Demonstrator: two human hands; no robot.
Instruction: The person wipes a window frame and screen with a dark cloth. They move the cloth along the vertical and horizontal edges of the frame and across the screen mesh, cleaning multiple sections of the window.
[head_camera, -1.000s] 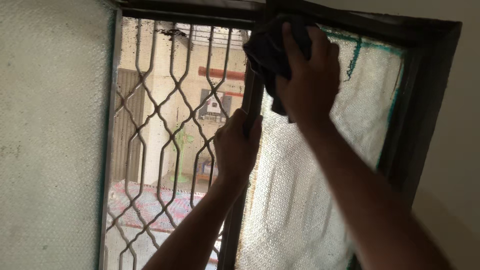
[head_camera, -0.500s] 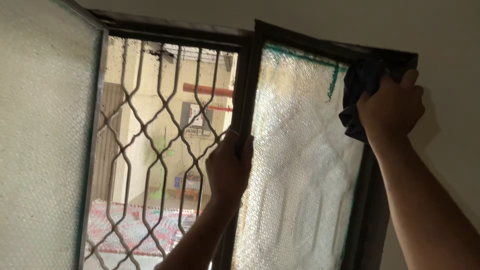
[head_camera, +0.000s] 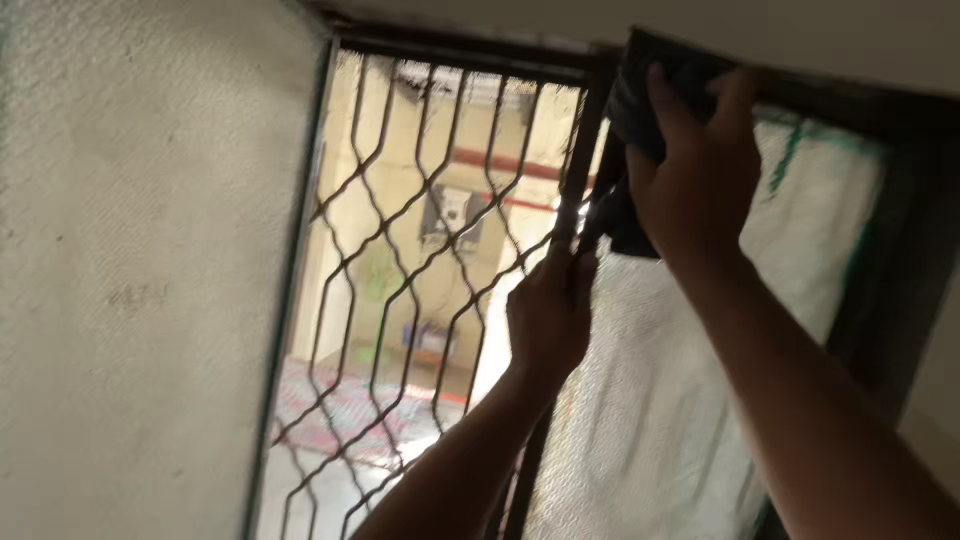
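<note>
My right hand (head_camera: 695, 165) presses a dark cloth (head_camera: 632, 100) against the top left corner of the open window pane's dark frame (head_camera: 905, 290). The cloth bunches under my palm and hangs a little below it. My left hand (head_camera: 550, 315) grips the pane's inner vertical edge (head_camera: 585, 160), fingers wrapped around it. The pane's textured frosted glass (head_camera: 650, 420) shows greenish sealant (head_camera: 790, 150) near its top right.
A metal grille (head_camera: 410, 260) with wavy bars fills the window opening, a yard and a building visible through it. Another frosted pane (head_camera: 140, 270) stands on the left. A plain wall (head_camera: 850, 35) lies above and to the right.
My right hand has swept the cloth from the pane's top right corner back to its top left. The left hand keeps its grip on the edge. The view has shifted right.
</note>
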